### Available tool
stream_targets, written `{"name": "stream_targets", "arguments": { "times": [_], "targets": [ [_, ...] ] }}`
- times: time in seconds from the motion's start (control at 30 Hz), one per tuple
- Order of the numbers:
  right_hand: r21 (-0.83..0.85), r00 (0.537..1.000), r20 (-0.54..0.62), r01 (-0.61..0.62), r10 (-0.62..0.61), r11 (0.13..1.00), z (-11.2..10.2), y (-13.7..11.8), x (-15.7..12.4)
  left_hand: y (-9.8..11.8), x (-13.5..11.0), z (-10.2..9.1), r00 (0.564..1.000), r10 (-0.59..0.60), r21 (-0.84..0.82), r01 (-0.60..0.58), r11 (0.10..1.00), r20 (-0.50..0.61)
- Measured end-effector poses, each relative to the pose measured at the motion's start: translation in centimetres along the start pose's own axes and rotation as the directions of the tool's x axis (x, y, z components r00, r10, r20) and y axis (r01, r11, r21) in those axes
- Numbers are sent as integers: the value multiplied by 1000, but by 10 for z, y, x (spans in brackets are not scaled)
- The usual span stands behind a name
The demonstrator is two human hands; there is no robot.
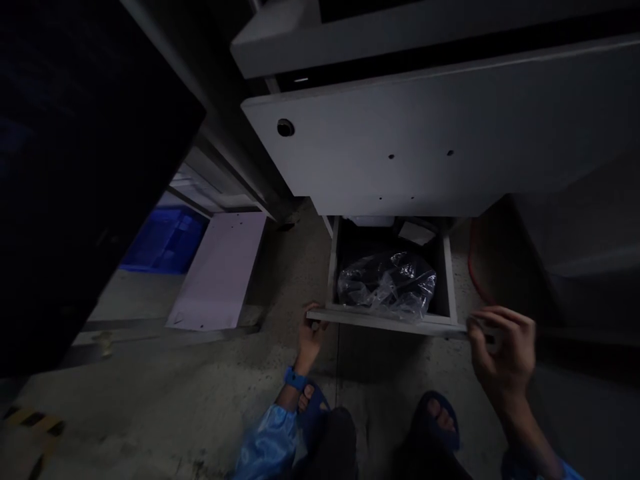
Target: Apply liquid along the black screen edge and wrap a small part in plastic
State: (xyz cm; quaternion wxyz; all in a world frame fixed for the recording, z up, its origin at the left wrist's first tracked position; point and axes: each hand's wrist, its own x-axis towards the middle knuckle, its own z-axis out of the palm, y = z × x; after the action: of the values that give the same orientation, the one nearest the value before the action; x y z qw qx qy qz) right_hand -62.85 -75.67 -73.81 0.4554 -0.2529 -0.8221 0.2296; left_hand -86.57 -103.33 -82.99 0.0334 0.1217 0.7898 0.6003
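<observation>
A bottom drawer point(390, 325) of a grey cabinet stands pulled out over the floor. My left hand point(310, 340) grips the left end of the drawer's front panel, fingers curled round its edge. My right hand point(500, 353) is closed on the right end of the same panel. Inside the drawer lies a crumpled clear plastic bag point(387, 285) holding something dark, with a small white piece point(416, 233) behind it. My feet in blue sandals point(440, 417) stand just below the drawer.
The upper drawer fronts point(425, 147) of the cabinet jut out above. A dark panel point(75, 167) fills the left. A pale sheet point(220, 273) lies on the concrete floor beside a blue crate point(165, 240). A red cable point(475, 267) runs right of the drawer.
</observation>
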Motion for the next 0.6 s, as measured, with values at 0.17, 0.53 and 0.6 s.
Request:
{"name": "stream_targets", "arguments": {
  "times": [0.17, 0.53, 0.6],
  "targets": [
    [46, 848, 452, 286, -275, 957, 32, -20, 34, -2, -6, 2, 999, 12, 13, -12, 1000, 41],
    [-319, 775, 620, 109, 120, 941, 37, 45, 29, 5, -18, -2, 996, 1, 63, -7, 998, 93],
    [-318, 791, 598, 88, 128, 944, 36, 47, 33, 4, -18, -3, 995, 6, 53, -11, 999, 97]
  ]
}}
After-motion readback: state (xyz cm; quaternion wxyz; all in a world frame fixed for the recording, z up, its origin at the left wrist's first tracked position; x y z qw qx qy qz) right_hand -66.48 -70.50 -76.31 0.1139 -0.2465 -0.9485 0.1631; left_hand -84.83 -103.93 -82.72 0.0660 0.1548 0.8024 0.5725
